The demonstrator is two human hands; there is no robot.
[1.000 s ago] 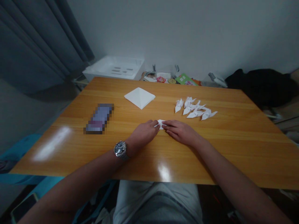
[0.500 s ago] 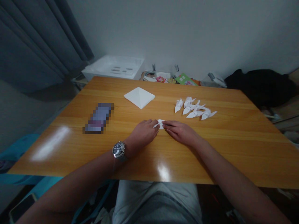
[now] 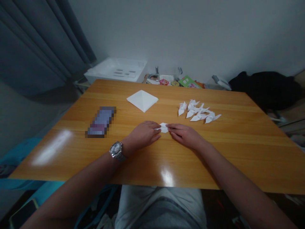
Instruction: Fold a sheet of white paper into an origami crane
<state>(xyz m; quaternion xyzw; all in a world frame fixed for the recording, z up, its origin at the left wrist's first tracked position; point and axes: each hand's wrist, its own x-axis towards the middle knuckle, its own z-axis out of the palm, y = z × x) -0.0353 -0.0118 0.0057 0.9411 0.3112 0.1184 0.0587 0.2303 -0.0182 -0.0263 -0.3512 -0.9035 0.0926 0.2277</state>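
Your left hand (image 3: 145, 133) and right hand (image 3: 184, 135) meet at the middle of the wooden table (image 3: 238, 149), a bit nearer you than its centre. Between them lies the small folded paper (image 3: 164, 127), white, flat on the tabletop.

Left hand: palm down, fingers loosely curled, thumb and forefinger tips closed on the paper's left end. Right hand: flatter, fingers stretched out toward the left, tips closed on the paper's right end. Both hold it low against the wood (how hard they press, can't tell). Most of the paper shows in the gap between the two hands, but its fold details are too small to read.

A metal wristwatch (image 3: 116, 150) sits on your left wrist. Both forearms are bare and rest on or just over the near table edge.

Elsewhere on the table:
- A stack of white paper squares (image 3: 142, 100) lies far of the hands and slightly left, turned corner-on to you.
- A cluster of folded paper cranes (image 3: 197, 111) lies far right of the hands, well apart from them, with the pieces touching or overlapping.
- A pixelated dark block (image 3: 101, 121) lies to the left, well apart from your left hand.

Beyond the far edge are a white tray (image 3: 118, 69) at the left, small coloured clutter (image 3: 176, 81) at the middle and a black bundle (image 3: 267, 87) at the right. A grey curtain (image 3: 35, 47) hangs at the far left.
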